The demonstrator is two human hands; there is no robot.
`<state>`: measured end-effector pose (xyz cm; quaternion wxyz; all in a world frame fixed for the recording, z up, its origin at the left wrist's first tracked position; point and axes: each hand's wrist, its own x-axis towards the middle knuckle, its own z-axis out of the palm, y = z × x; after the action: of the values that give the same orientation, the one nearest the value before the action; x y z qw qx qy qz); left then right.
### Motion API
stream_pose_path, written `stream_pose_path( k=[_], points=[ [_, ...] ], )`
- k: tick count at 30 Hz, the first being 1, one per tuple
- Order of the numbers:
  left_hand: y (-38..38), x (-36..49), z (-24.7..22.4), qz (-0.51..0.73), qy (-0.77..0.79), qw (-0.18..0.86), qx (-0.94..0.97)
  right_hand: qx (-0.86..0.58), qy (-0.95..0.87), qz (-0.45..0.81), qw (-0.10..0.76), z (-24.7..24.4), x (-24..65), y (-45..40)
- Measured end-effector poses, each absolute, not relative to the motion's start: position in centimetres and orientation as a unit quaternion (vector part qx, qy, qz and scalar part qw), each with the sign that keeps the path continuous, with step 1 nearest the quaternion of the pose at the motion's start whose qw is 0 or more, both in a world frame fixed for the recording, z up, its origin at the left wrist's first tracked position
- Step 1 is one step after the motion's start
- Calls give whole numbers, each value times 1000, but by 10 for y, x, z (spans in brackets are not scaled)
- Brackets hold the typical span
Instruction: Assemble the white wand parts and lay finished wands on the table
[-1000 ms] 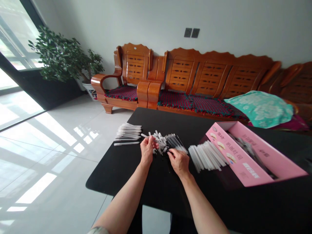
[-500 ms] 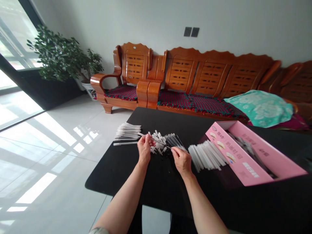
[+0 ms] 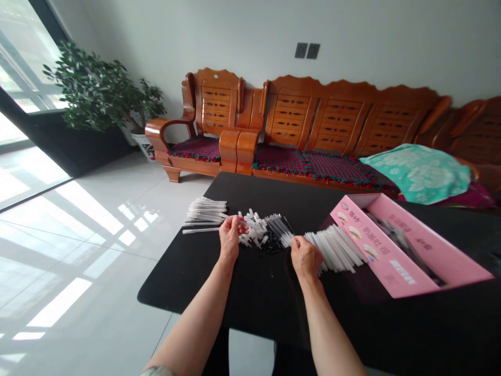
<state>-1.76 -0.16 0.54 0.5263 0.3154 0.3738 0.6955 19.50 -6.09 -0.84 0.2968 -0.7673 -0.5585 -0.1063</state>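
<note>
My left hand (image 3: 230,236) is raised over the black tabletop, its fingers closed around a thin white plastic stick (image 3: 237,220). To its left lies a bundle of white plastic sticks (image 3: 205,211). Just right of it is a jumbled heap of small white and black plastic parts (image 3: 256,232), with thin clear tubes (image 3: 279,228) beside it. My right hand (image 3: 307,258) rests against the near end of a spread pile of white plastic tubes (image 3: 334,248). Its fingers hide whatever lies under them.
A pink cardboard box (image 3: 381,245) stands open on the black table (image 3: 250,292), right of the pile, with grey contents inside. Beyond the table are a wooden sofa and armchair with red cushions, a teal cloth, a potted plant and a glossy tiled floor.
My right hand has moved right, from the clear tubes to the white tube pile. My left hand has shifted slightly left, and the stick it held across the heap no longer shows there.
</note>
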Motion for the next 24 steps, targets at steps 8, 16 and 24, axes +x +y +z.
stream_pose_path(
  k=[8, 16, 24],
  points=[
    [-18, -6, 11, 511, 272, 679, 453, -540, -690, 51, 479, 11, 159, -68],
    [-15, -12, 18, 559, 274, 673, 399, -527, -618, 372, 450, 22, 154, -73],
    [-21, -11, 21, 477, 250, 719, 440, -399, -519, 628, 421, 30, 156, -74]
  ],
)
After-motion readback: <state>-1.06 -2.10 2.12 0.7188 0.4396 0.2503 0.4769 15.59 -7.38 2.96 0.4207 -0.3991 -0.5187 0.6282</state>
